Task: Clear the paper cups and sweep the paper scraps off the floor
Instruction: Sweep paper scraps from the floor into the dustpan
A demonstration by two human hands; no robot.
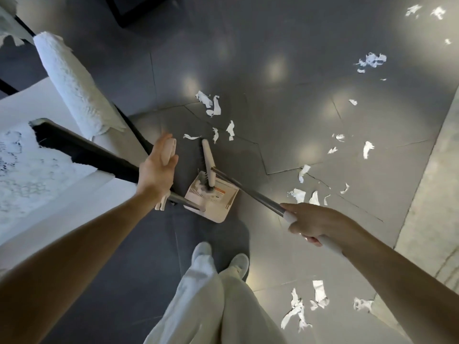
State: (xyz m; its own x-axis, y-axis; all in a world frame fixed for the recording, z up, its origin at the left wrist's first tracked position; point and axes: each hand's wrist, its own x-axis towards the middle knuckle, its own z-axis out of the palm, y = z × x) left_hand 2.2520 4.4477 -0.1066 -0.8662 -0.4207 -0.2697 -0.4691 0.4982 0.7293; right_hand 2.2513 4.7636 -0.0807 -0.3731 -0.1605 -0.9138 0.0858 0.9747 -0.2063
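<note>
With the right hand (315, 225), grips the white end of the broom (208, 160) handle, shaft slanting down to the head, bristles set in the dustpan (211, 197). With the left hand (157, 170), holds the cream top of the dustpan's long handle (fingers wrapped only loosely). Stands on the dark floor (273, 33) among paper scraps (211, 105) strewn just beyond the broom head, farther ahead and off to the right. Keeps close beside a white table (62, 207) bearing a paper roll (72, 83).
</note>
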